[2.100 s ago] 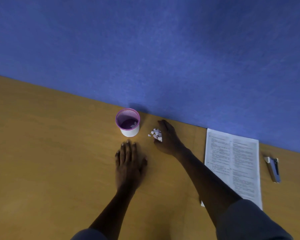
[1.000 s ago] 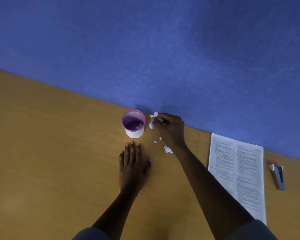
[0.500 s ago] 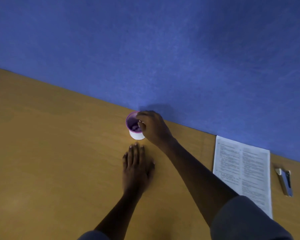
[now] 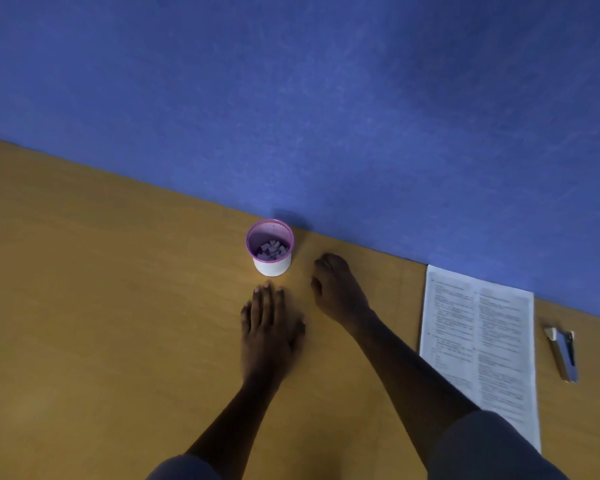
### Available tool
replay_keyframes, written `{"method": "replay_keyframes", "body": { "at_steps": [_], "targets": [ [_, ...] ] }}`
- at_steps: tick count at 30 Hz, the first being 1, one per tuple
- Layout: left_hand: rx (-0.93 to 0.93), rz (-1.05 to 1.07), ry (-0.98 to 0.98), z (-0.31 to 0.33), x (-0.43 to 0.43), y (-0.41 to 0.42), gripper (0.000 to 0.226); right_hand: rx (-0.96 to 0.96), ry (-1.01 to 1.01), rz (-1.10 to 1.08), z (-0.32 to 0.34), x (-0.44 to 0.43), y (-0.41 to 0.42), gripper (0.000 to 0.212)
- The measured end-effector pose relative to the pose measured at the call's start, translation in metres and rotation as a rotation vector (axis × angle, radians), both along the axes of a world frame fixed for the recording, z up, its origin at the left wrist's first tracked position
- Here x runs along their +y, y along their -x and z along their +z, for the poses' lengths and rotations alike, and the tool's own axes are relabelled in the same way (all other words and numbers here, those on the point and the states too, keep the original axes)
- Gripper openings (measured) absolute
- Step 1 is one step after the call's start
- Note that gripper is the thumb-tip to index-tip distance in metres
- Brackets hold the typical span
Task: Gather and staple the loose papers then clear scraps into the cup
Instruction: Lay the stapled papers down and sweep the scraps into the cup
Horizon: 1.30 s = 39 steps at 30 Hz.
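Wooden desk [image 4: 84, 306]: papers [image 4: 482, 344] long axis toward wall; left hand [image 4: 269, 327] flat, right hand [image 4: 338, 289] fingers curled, empty.

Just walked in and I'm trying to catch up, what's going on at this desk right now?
A person is tidying a wooden desk with bare hands. The left hand lies flat just in front of a purple-rimmed cup that holds paper scraps. The right hand, fingers curled and apparently empty, rests beside the cup. No loose scraps show on the desk. The printed papers lie in one neat stack to the right, with the stapler set down beyond them.
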<state>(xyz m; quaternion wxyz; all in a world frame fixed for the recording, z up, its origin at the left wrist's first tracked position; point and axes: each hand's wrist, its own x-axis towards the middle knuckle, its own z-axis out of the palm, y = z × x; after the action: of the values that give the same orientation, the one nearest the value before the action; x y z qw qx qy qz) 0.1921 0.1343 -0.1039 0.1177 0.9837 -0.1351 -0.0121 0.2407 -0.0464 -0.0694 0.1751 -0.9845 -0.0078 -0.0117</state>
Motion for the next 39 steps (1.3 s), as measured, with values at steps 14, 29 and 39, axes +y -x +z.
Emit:
{"method": "replay_keyframes", "body": {
  "at_steps": [14,29,39],
  "targets": [
    [-0.005,0.001,0.005,0.002,-0.002,0.001,0.073,-0.066,-0.191,-0.307,0.009,-0.036,0.066,0.039],
    [0.018,-0.010,-0.003,0.004,0.001,0.001,0.075,0.049,-0.220,-0.275,0.021,-0.007,0.045,0.043],
    [-0.015,-0.015,0.001,0.002,-0.001,0.000,0.073,0.163,0.119,0.033,0.014,0.009,0.065,0.039]
  ]
}}
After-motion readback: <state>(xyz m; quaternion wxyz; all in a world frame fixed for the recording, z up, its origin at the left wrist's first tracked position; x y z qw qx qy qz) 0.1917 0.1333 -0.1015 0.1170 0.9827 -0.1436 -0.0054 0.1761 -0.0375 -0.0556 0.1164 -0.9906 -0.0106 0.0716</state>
